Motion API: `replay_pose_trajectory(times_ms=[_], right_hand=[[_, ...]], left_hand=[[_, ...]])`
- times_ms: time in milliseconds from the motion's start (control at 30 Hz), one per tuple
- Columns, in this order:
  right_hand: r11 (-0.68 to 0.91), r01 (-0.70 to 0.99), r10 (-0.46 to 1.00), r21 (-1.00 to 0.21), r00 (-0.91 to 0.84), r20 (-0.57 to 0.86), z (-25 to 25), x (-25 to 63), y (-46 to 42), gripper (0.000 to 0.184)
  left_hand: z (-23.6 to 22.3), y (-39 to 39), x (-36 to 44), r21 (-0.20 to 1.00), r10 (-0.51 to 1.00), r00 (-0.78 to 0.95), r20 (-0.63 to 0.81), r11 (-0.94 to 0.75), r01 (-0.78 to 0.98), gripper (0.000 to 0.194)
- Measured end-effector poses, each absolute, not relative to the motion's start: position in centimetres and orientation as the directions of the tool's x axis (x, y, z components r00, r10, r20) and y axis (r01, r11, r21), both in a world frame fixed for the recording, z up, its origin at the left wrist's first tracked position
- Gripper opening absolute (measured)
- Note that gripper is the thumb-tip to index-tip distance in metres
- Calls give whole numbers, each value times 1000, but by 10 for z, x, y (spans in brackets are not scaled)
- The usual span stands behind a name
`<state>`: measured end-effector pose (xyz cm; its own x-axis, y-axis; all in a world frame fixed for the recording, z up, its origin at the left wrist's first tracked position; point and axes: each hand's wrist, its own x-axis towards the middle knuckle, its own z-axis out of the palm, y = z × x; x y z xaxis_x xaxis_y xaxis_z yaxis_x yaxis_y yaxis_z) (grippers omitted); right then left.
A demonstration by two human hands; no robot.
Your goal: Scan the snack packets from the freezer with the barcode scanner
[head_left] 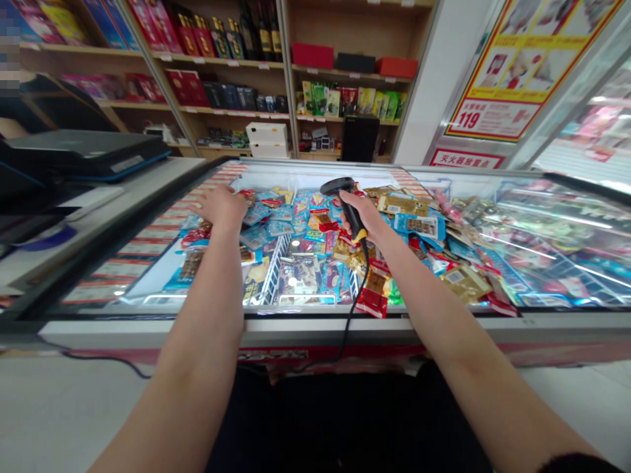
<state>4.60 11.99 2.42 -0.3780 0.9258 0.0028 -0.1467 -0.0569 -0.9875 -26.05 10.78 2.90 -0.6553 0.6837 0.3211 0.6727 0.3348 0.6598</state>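
Observation:
A black and yellow barcode scanner (351, 213) is gripped in my right hand (363, 215), its head pointing away to the left and its cord hanging toward me. My left hand (224, 205) reaches over the left side of the pile, fingers apart, palm down; I see nothing held in it. Close by that hand are red packets (198, 234) and light blue snack packets (256, 235). To the right of the scanner lie gold packets (404, 205) and a blue packet (420, 226). A red packet (374, 294) rests at the near edge, below my right wrist.
The packets lie on a glass-topped freezer (315, 323), with wire baskets (276, 268) visible through it. A counter (106, 220) bearing a black machine (89, 151) stands at left, with a person (44, 98) behind. Stocked shelves (221, 60) line the back.

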Motion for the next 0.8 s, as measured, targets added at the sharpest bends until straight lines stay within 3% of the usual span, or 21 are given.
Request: replay_pose_trajectory(times_ms=[133, 400, 667, 800], right_hand=[[-60, -149, 941, -987, -337, -7, 27, 45, 117, 36], [-87, -179, 960, -980, -279, -34, 29, 45, 118, 35], [-98, -205, 976, -974, -209, -54, 23, 46, 128, 33], [-111, -220, 978, -969, -197, -67, 24, 47, 129, 31]], left_hand=[[31, 114, -235, 573, 668, -596, 445, 300, 763, 37], [7, 120, -163, 424, 881, -258, 396, 74, 903, 30], [-13, 114, -124, 362, 943, -161, 292, 47, 931, 62], [-10, 117, -127, 424, 975, -139, 173, 54, 904, 74]])
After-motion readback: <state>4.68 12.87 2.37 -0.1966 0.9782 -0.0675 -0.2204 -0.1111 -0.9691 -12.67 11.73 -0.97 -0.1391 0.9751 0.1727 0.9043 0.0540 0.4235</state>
